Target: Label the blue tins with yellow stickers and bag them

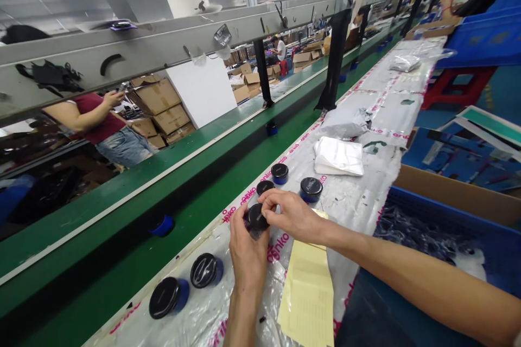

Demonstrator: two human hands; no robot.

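Note:
My left hand point(248, 249) is wrapped around a small jar with a black lid point(257, 218), tilted toward me over the bench. The fingers of my right hand point(287, 210) are pinched together at the lid's right edge; whatever they hold there is too small to make out. Right behind my hands stand a black-lidded jar point(265, 187) and another jar point(280, 173). Farther right is a blue jar with a black lid point(311, 190). Two more jars, a near one point(164, 298) and its neighbour point(204, 271), sit at left. A yellow sheet point(307, 293) lies under my right forearm.
A green conveyor belt point(220, 184) runs along the bench's left side, carrying a blue jar point(161, 226). White bags point(338, 156) lie farther up the plastic-covered bench. At right stands a blue crate point(439, 209) of clear-wrapped items. Co-workers are beyond the belt and at far right.

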